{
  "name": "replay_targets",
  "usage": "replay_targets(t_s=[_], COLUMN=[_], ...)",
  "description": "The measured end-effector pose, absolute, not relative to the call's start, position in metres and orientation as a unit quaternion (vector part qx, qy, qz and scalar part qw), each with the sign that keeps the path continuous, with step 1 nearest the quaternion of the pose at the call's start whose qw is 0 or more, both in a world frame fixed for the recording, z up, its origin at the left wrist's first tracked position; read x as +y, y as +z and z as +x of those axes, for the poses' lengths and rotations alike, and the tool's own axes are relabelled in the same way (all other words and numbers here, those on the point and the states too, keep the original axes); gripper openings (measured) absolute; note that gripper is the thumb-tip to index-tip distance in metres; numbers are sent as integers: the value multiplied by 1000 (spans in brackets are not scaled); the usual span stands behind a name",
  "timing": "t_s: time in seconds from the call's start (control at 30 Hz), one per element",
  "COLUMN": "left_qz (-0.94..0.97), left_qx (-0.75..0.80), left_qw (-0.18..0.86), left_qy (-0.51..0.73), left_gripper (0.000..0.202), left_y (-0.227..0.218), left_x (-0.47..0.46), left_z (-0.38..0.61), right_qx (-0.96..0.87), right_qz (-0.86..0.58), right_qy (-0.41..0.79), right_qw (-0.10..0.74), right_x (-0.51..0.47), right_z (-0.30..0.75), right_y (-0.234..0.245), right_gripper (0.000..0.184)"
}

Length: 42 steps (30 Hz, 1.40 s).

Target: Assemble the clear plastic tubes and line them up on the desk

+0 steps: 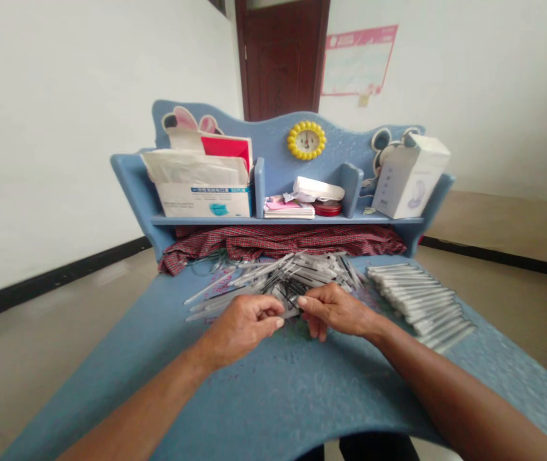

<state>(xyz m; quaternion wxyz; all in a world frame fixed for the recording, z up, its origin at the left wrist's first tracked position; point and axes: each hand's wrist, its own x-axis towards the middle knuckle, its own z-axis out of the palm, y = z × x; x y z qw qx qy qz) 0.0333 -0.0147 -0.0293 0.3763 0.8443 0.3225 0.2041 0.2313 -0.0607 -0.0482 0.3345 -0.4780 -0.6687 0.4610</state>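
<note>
My left hand (247, 325) is at the near edge of a loose pile of clear and whitish pen barrels (307, 269), thumb and fingers pinched together. Facing it, my right hand (334, 310) is also closed in a pinch over the pile's front. A short pale piece (291, 313) shows between the two hands; I cannot tell which hand grips it. Thin black pieces (293, 289), which look like pen refills, lie just behind the fingertips. To the right, a neat stack of pens (417, 301) lies side by side on the blue desk (273, 390).
Behind the pile, a red checked cloth (302, 241) lies bunched under the shelf (283, 221). On the shelf stand a mask box (206, 200), some papers (289, 210), a red round tin (327, 209) and a white box (410, 176). A yellow flower-shaped clock (306, 140) is on the backboard.
</note>
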Motion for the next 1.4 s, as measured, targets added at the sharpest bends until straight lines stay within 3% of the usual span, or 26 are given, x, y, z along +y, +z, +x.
replay_targets(t_s=[0.17,0.4,0.57,0.7,0.8,1.0,1.17,1.4], left_qz=[887,937,943,923,882,818,788,715], left_qx=[293,167,165,232,323,404,418,438], left_qw=[275,35,-9,25,100,205,245,373], left_qy=[228,305,290,307,328,354,378,398], left_gripper=[15,16,16,13,10,13,14,19], left_y=[-31,-38,-42,-39,-31,-23,-23,-20], left_x=[-9,-4,-4,-6,-9,-9,-6,-4], left_z=[34,35,36,35,34,33,32,30], right_qx=[-684,-633,-607,-648,-661,-728,-770,-680], right_qz=[-460,-498,-498,-532,-587,-616,-601,-725], right_qy=[444,505,529,409,303,152,85,10], right_qw=[352,310,323,361,356,260,199,109], right_x=[-59,-56,-55,-53,-49,-51,-56,-49], right_z=[233,231,229,244,261,268,258,285], right_y=[-43,-43,-44,-41,-39,-37,-37,-26], right_gripper=[40,35,33,35,26,9,12,21])
